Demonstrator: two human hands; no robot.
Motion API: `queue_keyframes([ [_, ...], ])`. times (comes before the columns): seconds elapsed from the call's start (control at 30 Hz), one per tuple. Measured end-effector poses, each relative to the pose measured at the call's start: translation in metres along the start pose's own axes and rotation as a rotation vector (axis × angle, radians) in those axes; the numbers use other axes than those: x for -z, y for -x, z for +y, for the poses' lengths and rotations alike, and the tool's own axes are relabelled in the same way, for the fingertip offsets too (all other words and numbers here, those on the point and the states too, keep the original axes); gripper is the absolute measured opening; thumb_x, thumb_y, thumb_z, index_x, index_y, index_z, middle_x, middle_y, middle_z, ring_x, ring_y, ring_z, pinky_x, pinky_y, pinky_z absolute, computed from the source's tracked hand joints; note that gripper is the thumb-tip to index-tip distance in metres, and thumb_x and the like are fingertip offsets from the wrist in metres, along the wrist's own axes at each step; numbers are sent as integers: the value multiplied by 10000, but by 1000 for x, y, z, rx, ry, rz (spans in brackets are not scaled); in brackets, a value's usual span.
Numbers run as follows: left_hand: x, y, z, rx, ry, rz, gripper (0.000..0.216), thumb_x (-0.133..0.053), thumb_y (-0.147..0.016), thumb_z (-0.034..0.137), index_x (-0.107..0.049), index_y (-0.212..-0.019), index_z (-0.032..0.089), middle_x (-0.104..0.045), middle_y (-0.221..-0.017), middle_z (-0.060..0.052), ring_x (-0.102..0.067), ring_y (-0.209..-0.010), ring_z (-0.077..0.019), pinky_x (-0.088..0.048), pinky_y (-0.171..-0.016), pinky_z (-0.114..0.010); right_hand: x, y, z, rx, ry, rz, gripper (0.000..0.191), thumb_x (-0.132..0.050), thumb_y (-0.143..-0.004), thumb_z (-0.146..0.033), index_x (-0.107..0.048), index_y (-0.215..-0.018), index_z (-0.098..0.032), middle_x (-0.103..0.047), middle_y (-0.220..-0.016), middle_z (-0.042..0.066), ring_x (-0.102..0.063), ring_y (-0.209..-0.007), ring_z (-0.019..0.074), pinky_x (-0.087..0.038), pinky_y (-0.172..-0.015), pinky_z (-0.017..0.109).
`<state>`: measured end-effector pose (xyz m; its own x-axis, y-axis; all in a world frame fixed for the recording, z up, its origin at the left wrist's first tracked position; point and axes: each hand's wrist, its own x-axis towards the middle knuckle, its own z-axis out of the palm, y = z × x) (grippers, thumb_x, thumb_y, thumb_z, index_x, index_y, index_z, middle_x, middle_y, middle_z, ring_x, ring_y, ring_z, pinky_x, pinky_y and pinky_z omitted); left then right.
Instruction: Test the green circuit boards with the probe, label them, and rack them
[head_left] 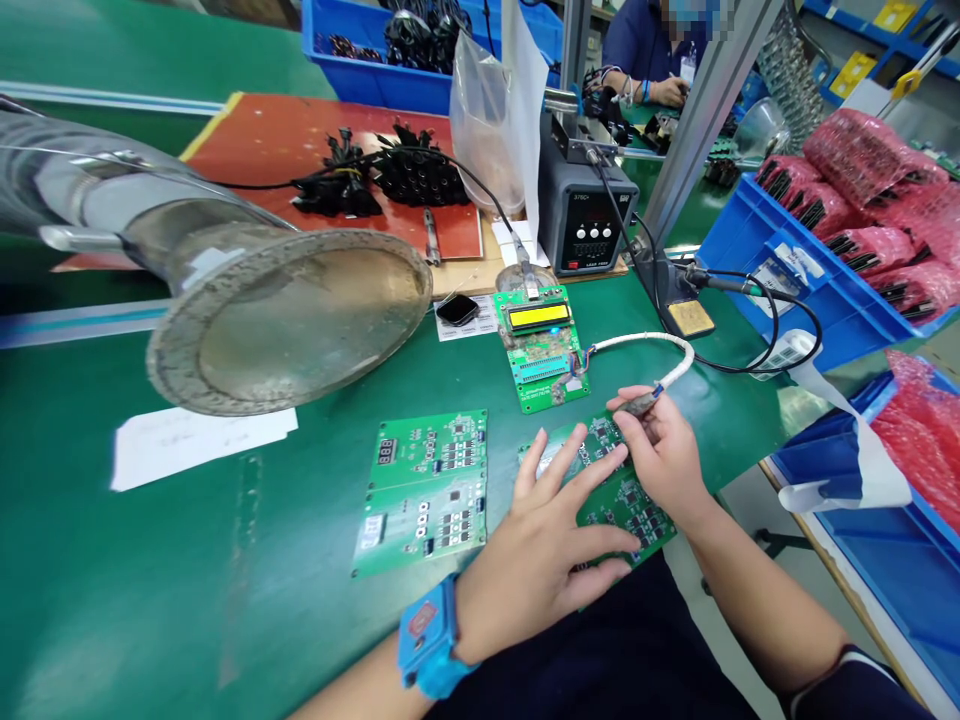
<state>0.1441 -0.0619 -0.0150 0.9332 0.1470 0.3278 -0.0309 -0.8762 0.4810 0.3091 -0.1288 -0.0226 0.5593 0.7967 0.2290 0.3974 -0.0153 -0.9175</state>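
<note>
My left hand (532,535), with a blue wrist strap (431,637), lies with fingers spread over a green circuit board (637,500) near the front edge of the table. In my right hand (667,455) is a cable plug (637,404), pinched between thumb and fingers and held at the board's upper right part. Its tip is hidden by the fingers. From the plug a white sleeved cable (645,338) curves back to a green programmer board (544,375) with a yellow display. Another green circuit board (427,490) lies flat to the left of my hands.
A wide extraction hood (292,320) reaches in from the left. Behind are a soldering station (589,205), an iron in its stand (690,317), a watch (457,310) and bundled black cables (416,170). Blue bins (810,270) stand at right. A co-worker (645,50) sits beyond.
</note>
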Motion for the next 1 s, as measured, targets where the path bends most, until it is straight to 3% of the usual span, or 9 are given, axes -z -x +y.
queue_keyframes([
  [0.17, -3, 3, 1, 130, 13, 95, 542, -715, -727, 385, -502, -1167, 153, -303, -1483, -212, -170, -1404, -391, -272, -1056, -658, -1, -1, 1, -4, -3, 9, 175, -513, -888, -237, -540, -1060, -214, -676, -976, 61, -648, -914, 173, -526, -791, 307],
  [0.3, -4, 3, -2, 130, -38, 113, 790, -729, -673, 457, -387, -1304, 128, -368, -1450, -224, -270, -1369, -399, -319, -1048, -635, -1, -1, 0, -10, -3, 12, 175, -517, -883, -239, -540, -1055, -215, -679, -972, 63, -650, -913, 177, -530, -798, 317],
  [0.47, -2, 2, -5, 104, -63, 93, 726, -704, -682, 490, -432, -1275, 172, -386, -1448, -194, -365, -1327, -374, -325, -1063, -599, -1, 0, 0, -13, -7, 12, 179, -511, -884, -235, -537, -1061, -217, -680, -980, 64, -653, -908, 175, -534, -797, 320],
  [0.83, -3, 1, -6, 90, -35, 90, 678, -706, -682, 474, -446, -1224, 160, -382, -1447, -208, -370, -1326, -364, -318, -1062, -611, -1, 0, -1, -19, -12, 14, 174, -514, -881, -229, -546, -1052, -215, -677, -985, 64, -652, -909, 172, -532, -799, 312],
  [1.0, -4, 3, -7, 107, -9, 109, 774, -715, -681, 452, -387, -1319, 162, -391, -1451, -184, -362, -1330, -367, -292, -1078, -614, -2, 0, 1, -16, -3, 17, 172, -516, -878, -235, -551, -1045, -213, -682, -984, 63, -656, -901, 173, -535, -785, 309],
])
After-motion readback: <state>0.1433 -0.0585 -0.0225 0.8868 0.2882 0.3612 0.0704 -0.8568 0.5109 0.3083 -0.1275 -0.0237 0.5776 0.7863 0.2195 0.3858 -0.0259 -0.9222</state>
